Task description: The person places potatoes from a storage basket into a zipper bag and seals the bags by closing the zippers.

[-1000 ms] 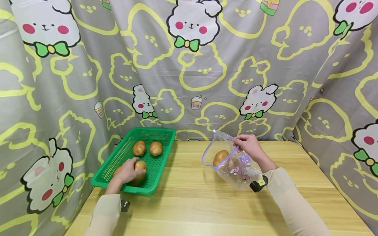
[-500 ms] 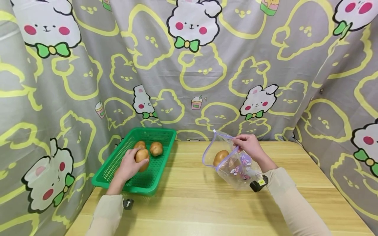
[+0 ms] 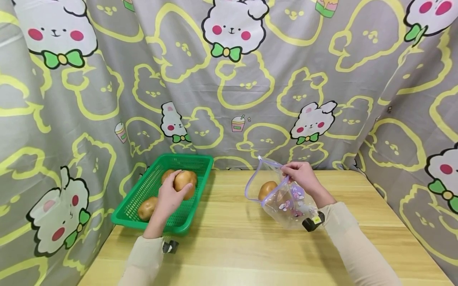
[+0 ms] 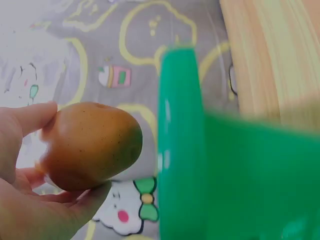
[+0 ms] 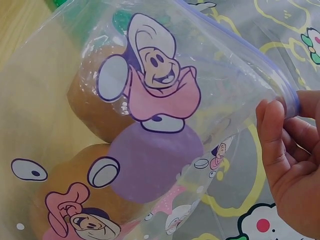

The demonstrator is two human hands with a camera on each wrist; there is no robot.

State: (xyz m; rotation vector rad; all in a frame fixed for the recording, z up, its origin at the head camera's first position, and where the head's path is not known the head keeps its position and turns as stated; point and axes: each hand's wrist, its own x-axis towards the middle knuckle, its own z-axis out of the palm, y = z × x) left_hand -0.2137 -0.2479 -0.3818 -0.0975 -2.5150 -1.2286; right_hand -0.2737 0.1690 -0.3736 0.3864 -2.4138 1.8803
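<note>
My left hand (image 3: 168,197) grips a brown potato (image 4: 95,145) over the green plastic basket (image 3: 202,186), thumb on one side and fingers on the other. In the basket, one potato (image 3: 146,209) lies at the near left; two more sit farther back, partly covered by the hand and the held potato. On the right, my right hand (image 3: 302,175) pinches the purple zip edge of a clear cartoon-printed zip bag (image 3: 298,208), whose mouth gapes toward the left. Through its film in the right wrist view show two potatoes, one upper (image 5: 95,107) and one lower (image 5: 75,165).
The wooden table (image 3: 222,246) carries basket and bag, with bare wood between them. A grey curtain (image 3: 236,87) with cartoon prints hangs behind the table and along both sides. Black wrist cameras (image 3: 313,222) are strapped at both cuffs.
My left hand has lifted a potato from the near part of the basket and carried it back and to the right. The right hand and the bag have stayed in place.
</note>
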